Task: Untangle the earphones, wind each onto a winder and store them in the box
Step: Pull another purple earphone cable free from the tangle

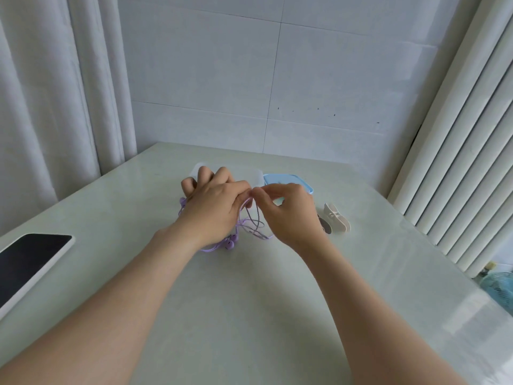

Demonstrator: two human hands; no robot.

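Observation:
A tangle of purple earphones (251, 229) hangs between my hands just above the table, its earbuds (231, 241) resting near my left wrist. My left hand (213, 209) holds the bundle of cable, fingers curled over it. My right hand (288, 212) pinches a strand of the cable at its top, thumb and forefinger touching my left fingertips. Behind my hands sits a translucent box (256, 176), mostly hidden, with a light blue lid (288, 180) beside it. Cream winders (337, 220) lie on the table to the right of my right hand.
A phone (27, 262) with a dark screen lies at the table's left edge. Curtains hang at the left, a ribbed white radiator stands at the right, and a tiled wall is behind the table (249, 301).

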